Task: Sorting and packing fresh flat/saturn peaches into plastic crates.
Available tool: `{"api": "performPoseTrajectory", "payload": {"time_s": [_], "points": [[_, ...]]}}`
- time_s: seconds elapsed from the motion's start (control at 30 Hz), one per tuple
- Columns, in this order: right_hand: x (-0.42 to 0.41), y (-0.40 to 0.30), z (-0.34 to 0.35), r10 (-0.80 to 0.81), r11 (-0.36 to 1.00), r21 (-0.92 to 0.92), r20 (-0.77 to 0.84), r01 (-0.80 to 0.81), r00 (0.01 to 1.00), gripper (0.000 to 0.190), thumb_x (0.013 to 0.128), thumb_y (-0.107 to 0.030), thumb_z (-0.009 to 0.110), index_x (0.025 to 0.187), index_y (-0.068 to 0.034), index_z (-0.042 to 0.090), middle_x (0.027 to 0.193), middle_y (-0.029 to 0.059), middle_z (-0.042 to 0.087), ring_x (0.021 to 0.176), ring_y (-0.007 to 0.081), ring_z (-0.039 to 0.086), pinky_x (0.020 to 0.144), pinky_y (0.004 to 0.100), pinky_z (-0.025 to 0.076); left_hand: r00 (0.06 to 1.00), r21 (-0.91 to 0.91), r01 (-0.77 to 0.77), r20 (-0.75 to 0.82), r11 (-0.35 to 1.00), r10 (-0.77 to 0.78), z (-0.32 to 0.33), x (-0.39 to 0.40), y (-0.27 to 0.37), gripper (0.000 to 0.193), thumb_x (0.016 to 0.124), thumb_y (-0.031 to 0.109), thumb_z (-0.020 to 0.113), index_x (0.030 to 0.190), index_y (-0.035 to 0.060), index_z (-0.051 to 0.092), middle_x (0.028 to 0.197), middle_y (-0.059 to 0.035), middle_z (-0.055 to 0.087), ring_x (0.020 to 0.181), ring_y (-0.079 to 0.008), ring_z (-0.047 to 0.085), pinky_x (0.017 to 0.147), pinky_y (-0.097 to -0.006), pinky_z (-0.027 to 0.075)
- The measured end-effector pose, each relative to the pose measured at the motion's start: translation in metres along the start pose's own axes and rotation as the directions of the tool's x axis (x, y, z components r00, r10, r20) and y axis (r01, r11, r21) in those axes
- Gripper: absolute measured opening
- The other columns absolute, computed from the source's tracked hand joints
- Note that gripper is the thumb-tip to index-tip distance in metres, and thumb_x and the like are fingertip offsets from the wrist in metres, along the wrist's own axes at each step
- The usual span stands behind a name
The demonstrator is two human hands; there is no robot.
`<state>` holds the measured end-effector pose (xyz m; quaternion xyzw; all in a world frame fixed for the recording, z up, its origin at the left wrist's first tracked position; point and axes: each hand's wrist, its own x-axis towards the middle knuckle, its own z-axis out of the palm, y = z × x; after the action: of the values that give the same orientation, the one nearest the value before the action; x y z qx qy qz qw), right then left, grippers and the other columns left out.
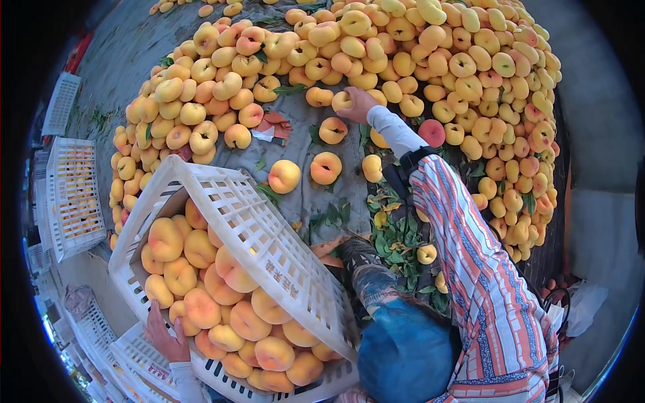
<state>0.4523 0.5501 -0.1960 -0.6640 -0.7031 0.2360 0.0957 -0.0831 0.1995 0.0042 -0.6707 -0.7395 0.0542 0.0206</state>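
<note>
My right hand (358,105) reaches to the inner edge of a big heap of peaches and grips a flat yellow peach (342,101) with fingers and thumb. My left hand (166,334) lies at the left rim of a tilted white plastic crate (282,242), thumb and finger spread beside a small peach (184,319). Whether it also grips the rim is hidden. Flat yellow-orange peaches (201,307) fill the crate, which leans on its side towards me. Loose peaches (325,168) lie on the grey cloth (312,201) between crate and heap.
The peach heap (468,85) curves around the far side and right. Green leaves (398,247) litter the ground near my bent leg (370,277). Another crate of peaches (75,196) stands at left, with more white crates (143,352) below it. A plastic bag (587,307) lies at right.
</note>
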Motion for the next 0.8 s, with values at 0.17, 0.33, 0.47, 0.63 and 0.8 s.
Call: {"api": "performPoseTrajectory", "payload": {"time_s": [0.17, 0.33, 0.47, 0.63, 0.8], "points": [[-0.058, 0.005, -0.015, -0.146, -0.149, 0.884, 0.425, -0.444, 0.894, 0.057, 0.083, -0.038, 0.060, 0.122, 0.001, 0.045, 0.120, 0.0172, 0.052, 0.105, 0.0298, 0.057, 0.084, 0.0364, 0.052, 0.999, -0.019, -0.028, -0.025, 0.999, 0.027, 0.003, 0.001, -0.002, 0.055, 0.087, 0.033, 0.049, 0.135, 0.0087, 0.037, 0.134, -0.0072, 0.045, 0.125, -0.0265, 0.041, 0.105, -0.0547, 0.016], [-0.070, -0.012, -0.006, -0.091, -0.157, 0.891, 0.417, -0.426, 0.904, 0.058, 0.087, -0.045, 0.051, 0.123, 0.000, 0.043, 0.120, 0.0158, 0.052, 0.106, 0.0278, 0.056, 0.085, 0.0391, 0.052, 0.999, 0.005, -0.032, -0.010, 0.999, 0.032, 0.003, 0.000, -0.005, 0.056, 0.087, 0.033, 0.050, 0.135, 0.0084, 0.037, 0.134, -0.0074, 0.045, 0.125, -0.0261, 0.041, 0.104, -0.0548, 0.015], [-0.056, -0.015, 0.010, 0.187, 0.054, 0.955, 0.278, -0.292, 0.942, 0.051, 0.089, -0.042, 0.049, 0.119, -0.001, 0.047, 0.112, 0.0140, 0.057, 0.101, 0.0258, 0.056, 0.086, 0.0367, 0.047, 0.999, -0.012, -0.046, -0.004, 0.999, 0.046, 0.002, 0.002, -0.003, 0.055, 0.088, 0.035, 0.049, 0.135, 0.0086, 0.038, 0.135, -0.0076, 0.044, 0.125, -0.0261, 0.041, 0.105, -0.0523, 0.016], [-0.081, 0.048, 0.006, 0.349, 0.756, 0.654, -0.432, 0.023, 0.832, 0.032, 0.089, -0.027, 0.044, 0.100, 0.000, 0.057, 0.091, 0.0196, 0.061, 0.088, 0.0324, 0.059, 0.080, 0.0364, 0.045, 0.999, 0.007, -0.040, 0.010, 0.999, 0.040, 0.002, 0.001, -0.003, 0.054, 0.090, 0.036, 0.046, 0.135, 0.0087, 0.037, 0.136, -0.0078, 0.043, 0.125, -0.0261, 0.040, 0.105, -0.0500, 0.017], [-0.120, 0.105, -0.004, 0.372, 0.854, 0.480, -0.296, -0.200, 0.880, 0.054, 0.077, -0.032, 0.065, 0.115, 0.002, 0.049, 0.108, 0.0170, 0.059, 0.097, 0.0280, 0.059, 0.086, 0.0353, 0.046, 0.998, 0.038, -0.057, 0.005, 0.998, 0.057, 0.003, 0.001, -0.005, 0.053, 0.091, 0.035, 0.045, 0.135, 0.0084, 0.036, 0.136, -0.0081, 0.043, 0.125, -0.0261, 0.040, 0.105, -0.0487, 0.018]]}}
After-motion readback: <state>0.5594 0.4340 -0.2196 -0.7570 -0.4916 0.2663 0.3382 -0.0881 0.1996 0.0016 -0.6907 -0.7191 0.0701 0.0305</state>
